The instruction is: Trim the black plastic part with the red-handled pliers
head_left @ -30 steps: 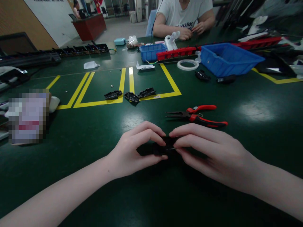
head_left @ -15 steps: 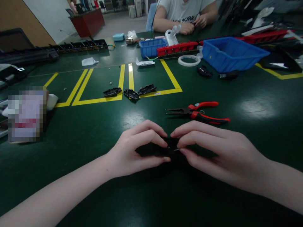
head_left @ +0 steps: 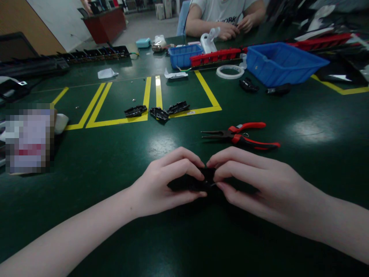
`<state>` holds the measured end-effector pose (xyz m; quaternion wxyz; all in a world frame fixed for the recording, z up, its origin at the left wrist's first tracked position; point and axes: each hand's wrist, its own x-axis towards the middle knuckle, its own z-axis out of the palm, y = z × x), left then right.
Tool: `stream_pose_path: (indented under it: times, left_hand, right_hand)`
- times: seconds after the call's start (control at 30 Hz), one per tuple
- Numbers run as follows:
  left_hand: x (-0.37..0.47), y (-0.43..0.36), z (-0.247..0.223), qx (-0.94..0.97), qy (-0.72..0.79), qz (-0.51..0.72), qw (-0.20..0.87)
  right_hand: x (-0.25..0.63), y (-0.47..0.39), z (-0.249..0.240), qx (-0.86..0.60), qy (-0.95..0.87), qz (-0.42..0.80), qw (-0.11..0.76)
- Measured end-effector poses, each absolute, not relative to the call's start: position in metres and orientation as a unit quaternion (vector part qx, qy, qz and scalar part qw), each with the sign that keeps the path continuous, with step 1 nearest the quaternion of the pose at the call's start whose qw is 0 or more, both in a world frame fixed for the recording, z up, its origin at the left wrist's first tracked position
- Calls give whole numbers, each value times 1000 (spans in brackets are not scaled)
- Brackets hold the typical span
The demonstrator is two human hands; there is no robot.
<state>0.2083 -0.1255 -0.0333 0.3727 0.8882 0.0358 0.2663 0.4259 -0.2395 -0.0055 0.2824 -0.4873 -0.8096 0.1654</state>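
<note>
Between my two hands is a small black plastic part, dark against the green table and largely covered by fingers. My left hand grips its left side, thumb below and fingers above. My right hand is closed at the other side, its thumb and forefinger pinching a thin, light-coloured sliver against the part; what the sliver is, I cannot make out. Just beyond my right hand lie long-nose pliers with red and black handles, jaws pointing left. Several black plastic housings rest farther off by the yellow tape.
Farther back stand a large blue bin and a smaller blue basket, with a roll of white tape near them. Two black parts lie before the large bin. Across the table sits a person. A blurred-out package lies left.
My right fingers have shifted very slightly left, toward the black part. The view has moved a little; the left hand keeps its grip and the table items stay put.
</note>
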Motion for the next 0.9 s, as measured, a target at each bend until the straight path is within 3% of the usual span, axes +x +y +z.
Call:
stream_pose_path:
  times: [0.67, 0.9]
  left_hand:
    - [211, -121, -36, 901, 115, 196, 370]
    - [212, -120, -41, 929, 105, 165, 314]
  right_hand:
    - [420, -224, -31, -513, -757, 203, 349]
    - [418, -223, -32, -529, -773, 177, 304]
